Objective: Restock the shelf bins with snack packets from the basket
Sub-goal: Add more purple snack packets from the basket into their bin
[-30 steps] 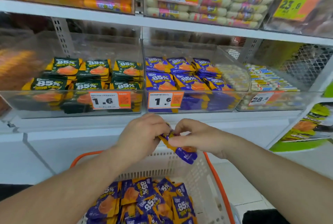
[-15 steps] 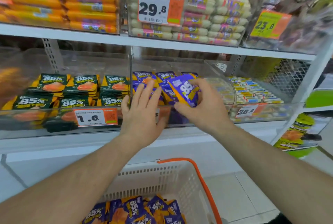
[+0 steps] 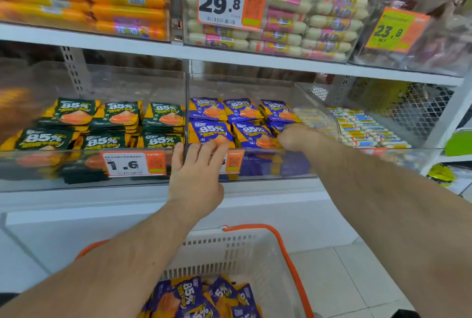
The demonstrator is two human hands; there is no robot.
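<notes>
While my right hand reaches deep into the purple bin, I cannot tell whether its fingers are spread or closed, or whether they have a packet, because motion blur and the wrist hide them. It sits over the right front stack of purple packets, just beside the bin's right wall. My left hand lies flat against the bin's clear front, fingers straight and slightly apart, tips over the lip and touching the front-left purple packet, holding nothing. More purple packets wait in the white basket below, so I judge the restock only partly done.

My worries from here: the stacks look loose and uneven, so a sideways drag of the right wrist could topple the rear pile or shove packets against the wall. Pressing hard with the left palm might slide the bin on the shelf. The green packets sit just next door, and a careless drop could land purple stock in the wrong bin.
</notes>
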